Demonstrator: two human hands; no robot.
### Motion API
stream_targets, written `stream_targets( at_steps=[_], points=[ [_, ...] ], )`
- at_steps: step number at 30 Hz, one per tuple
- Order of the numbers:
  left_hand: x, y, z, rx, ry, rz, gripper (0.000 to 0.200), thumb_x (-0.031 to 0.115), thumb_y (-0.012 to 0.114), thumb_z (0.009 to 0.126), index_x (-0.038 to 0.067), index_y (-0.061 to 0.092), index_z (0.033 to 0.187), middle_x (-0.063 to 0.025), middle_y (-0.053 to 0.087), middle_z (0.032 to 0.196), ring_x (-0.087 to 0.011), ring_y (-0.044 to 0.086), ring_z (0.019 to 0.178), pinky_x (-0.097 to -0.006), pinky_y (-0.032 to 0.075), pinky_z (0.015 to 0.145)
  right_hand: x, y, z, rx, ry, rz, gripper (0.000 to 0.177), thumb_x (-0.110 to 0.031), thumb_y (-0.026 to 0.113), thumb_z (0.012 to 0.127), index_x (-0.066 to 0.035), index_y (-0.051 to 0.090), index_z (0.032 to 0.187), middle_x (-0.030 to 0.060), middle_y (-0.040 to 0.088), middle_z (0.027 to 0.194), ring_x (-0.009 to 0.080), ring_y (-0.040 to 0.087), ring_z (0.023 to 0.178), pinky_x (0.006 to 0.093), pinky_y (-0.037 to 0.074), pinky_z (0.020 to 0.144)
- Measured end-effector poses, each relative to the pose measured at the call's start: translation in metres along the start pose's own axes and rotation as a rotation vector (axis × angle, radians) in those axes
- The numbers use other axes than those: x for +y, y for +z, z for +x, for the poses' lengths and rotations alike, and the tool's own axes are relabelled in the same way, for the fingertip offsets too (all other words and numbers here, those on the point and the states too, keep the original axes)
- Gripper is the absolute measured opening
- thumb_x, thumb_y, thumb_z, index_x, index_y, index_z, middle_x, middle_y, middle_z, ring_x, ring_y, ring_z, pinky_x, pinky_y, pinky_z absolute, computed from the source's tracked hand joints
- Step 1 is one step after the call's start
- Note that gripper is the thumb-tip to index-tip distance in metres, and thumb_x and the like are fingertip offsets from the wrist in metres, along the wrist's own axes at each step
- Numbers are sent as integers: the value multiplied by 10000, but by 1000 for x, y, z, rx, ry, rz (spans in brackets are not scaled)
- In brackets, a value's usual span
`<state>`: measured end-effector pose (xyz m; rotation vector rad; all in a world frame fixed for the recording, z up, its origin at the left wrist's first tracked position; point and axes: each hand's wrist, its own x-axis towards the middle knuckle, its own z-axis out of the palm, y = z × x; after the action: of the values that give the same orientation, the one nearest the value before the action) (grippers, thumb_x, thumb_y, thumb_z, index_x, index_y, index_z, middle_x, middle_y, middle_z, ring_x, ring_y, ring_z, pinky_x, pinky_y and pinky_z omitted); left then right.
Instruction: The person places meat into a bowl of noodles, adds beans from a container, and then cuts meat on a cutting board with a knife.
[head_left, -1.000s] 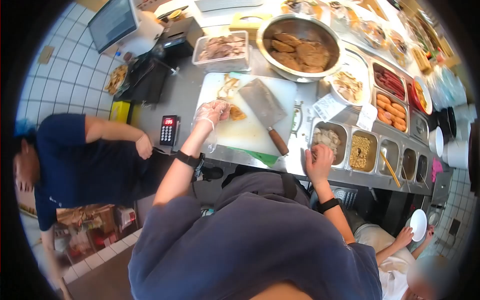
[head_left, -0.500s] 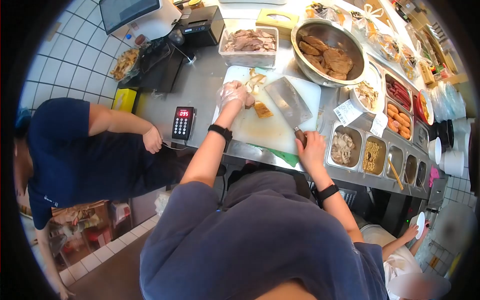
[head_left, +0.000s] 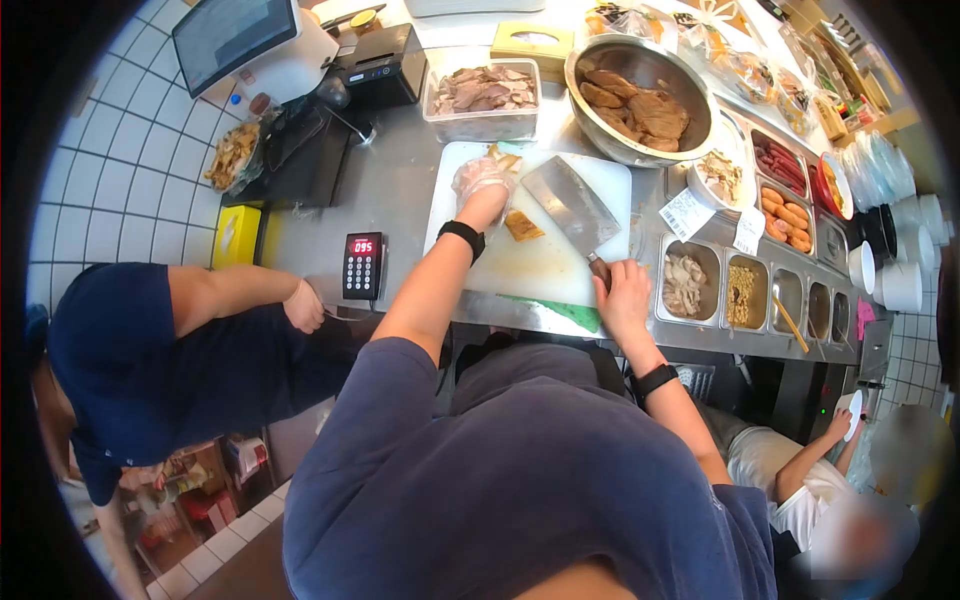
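Note:
My left hand, in a clear plastic glove, is closed over pale sliced meat near the upper left of the white cutting board. The glove hides most of these slices. Just below them lies a browned piece of meat. A wide-bladed cleaver rests flat on the board's right half. Its wooden handle points toward me, and my bare right hand is curled round the end of it at the board's lower right corner.
Behind the board stand a plastic tub of sliced meat and a steel bowl of large browned pieces. Steel topping pans line the right side. Left are a keypad timer and a co-worker's arm; another person holds a white bowl.
My left hand has moved slightly right and up the board, gathering over the loose slices that showed beside it. My right hand stays at the cleaver's handle. The camera view has shifted a little.

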<state>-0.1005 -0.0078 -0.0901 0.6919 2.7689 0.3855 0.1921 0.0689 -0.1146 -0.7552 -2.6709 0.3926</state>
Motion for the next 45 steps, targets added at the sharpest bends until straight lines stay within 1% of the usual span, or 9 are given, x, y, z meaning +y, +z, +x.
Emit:
stream_targets(
  at_steps=[3,9,13,18,24,31,32,39,45],
  points=[
    [2,6,13,-145,-35,92,275,259,659,764,79,680,972,-148,683,968,-281,671,905,-377,538,754,-3,-2,0,14,14,18,259,-182,693,738,-64,571,934,111,515,948,312,495,911,424,376,771],
    [-19,37,31,-22,-108,-361,253,286,666,780,84,674,933,-117,687,893,-259,668,882,-377,530,731,0,-1,-1,24,18,47,266,-182,704,726,-64,559,916,119,511,935,315,495,892,424,378,752],
    [15,-6,11,-35,192,72,341,435,633,780,104,696,829,-118,684,853,-264,647,771,-394,520,708,5,2,-2,6,29,76,270,-183,706,723,-60,540,896,123,503,939,318,489,891,426,381,745],
    [73,-5,-17,-533,439,-232,289,352,750,695,119,712,862,-89,686,794,-206,653,754,-375,526,703,10,2,-2,43,-11,142,271,-187,702,725,-66,546,910,108,497,923,294,484,890,406,378,756],
    [207,9,-56,-525,624,-251,234,257,764,679,116,708,858,-61,679,749,-194,639,714,-318,504,676,16,3,-4,58,-27,168,271,-218,694,720,-72,548,896,94,495,912,280,481,892,399,372,750],
    [326,61,-40,-192,697,-318,118,213,673,737,152,694,835,-97,669,775,-268,637,734,-364,498,695,24,1,-3,15,-16,221,275,-247,692,734,-86,556,911,73,516,941,247,486,933,374,377,791],
    [338,66,-37,-135,667,-282,100,130,659,751,141,697,843,-69,682,753,-191,639,688,-323,508,671,24,1,-4,23,-13,228,276,-246,693,732,-87,556,910,72,518,939,246,487,930,371,378,791],
    [366,71,-19,-274,815,104,251,332,715,766,188,713,972,-76,696,929,-226,651,857,-334,493,800,31,7,-5,69,-26,299,267,-226,704,729,-73,575,907,80,512,932,255,483,917,368,372,796],
    [373,58,-38,-333,713,101,230,209,677,769,182,714,994,-104,689,964,-246,650,917,-351,494,823,33,5,-4,82,-10,366,171,-195,616,755,-83,568,875,77,525,925,247,489,925,363,374,808]
  ],
)
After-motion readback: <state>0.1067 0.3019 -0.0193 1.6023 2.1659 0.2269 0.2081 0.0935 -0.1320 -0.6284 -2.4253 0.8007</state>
